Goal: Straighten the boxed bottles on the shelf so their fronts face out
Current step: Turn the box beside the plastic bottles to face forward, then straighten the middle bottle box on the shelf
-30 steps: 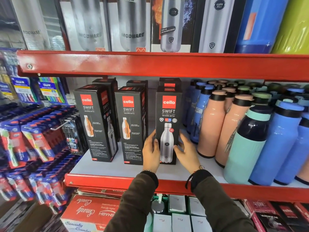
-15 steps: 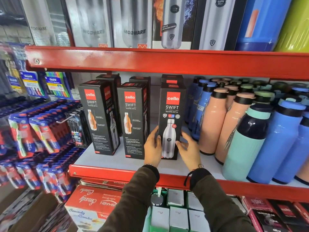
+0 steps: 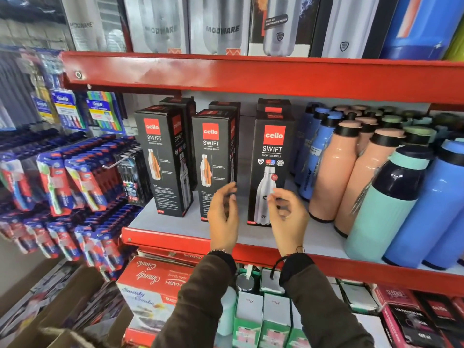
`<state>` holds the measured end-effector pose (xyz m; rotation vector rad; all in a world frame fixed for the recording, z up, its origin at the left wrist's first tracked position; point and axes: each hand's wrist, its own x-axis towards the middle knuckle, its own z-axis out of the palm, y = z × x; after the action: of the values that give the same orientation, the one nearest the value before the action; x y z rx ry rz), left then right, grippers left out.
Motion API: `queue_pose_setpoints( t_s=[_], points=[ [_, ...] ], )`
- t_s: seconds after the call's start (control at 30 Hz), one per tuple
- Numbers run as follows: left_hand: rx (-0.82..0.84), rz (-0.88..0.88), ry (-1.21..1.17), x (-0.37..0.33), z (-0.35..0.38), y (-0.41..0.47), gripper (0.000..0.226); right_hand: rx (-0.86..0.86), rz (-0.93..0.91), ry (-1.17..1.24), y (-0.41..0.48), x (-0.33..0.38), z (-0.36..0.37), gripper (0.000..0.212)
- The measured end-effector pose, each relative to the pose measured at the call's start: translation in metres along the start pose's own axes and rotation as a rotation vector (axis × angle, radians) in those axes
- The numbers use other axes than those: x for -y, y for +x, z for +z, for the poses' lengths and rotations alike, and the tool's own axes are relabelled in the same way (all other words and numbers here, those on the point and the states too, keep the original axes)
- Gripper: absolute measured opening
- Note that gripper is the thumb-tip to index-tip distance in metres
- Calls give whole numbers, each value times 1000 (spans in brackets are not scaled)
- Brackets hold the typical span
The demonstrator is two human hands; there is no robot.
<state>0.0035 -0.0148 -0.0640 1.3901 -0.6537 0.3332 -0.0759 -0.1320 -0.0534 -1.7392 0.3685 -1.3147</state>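
Three black Cello Swift boxes stand in the front row on the red shelf [image 3: 175, 238]. The right box [image 3: 272, 156] faces straight out, showing a steel bottle picture. The middle box [image 3: 213, 156] and the left box [image 3: 163, 156] show a side panel with an orange bottle and are turned slightly. More such boxes stand behind them. My left hand [image 3: 223, 217] hovers in front of the middle box's lower right corner, fingers apart, holding nothing. My right hand [image 3: 288, 217] is in front of the right box's base, fingers loosely curled, off the box.
Peach, blue and teal loose bottles [image 3: 386, 187] crowd the shelf right of the boxes. Toothbrush packs [image 3: 70, 182] hang on pegs to the left. Steel-bottle boxes [image 3: 218, 26] fill the shelf above. Red and green boxes [image 3: 155, 292] sit below.
Both hands have let go of the right box and pulled back toward me; the left hand has shifted toward the middle box. The right box stands facing out.
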Motion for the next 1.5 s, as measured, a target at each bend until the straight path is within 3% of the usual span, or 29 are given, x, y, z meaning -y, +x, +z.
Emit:
queue_pose_setpoints(
  t_s=[0.17,0.33,0.53,0.77,1.07,1.2,1.33,1.5],
  points=[
    [-160,19,99,4,-32,25,36,162,41,-4,-7,9,38,32],
    [23,-182,-7,18,-56,51,49,297,139,-97,-9,12,76,43],
    [174,-285,-22,43,-73,64,45,268,206,-141,-20,8,99,42],
    [140,-273,-63,48,-81,77,38,207,207,-103,-21,12,111,42],
    [157,-186,-276,33,-82,74,33,149,166,-145,-10,27,116,82],
    [124,-122,-265,34,-82,70,32,88,163,-168,-7,28,120,89],
    [82,-54,-108,35,-78,76,35,120,202,-150,-4,24,119,99],
    [175,-280,-58,45,-78,89,44,211,170,-101,-2,22,116,97]
  ],
)
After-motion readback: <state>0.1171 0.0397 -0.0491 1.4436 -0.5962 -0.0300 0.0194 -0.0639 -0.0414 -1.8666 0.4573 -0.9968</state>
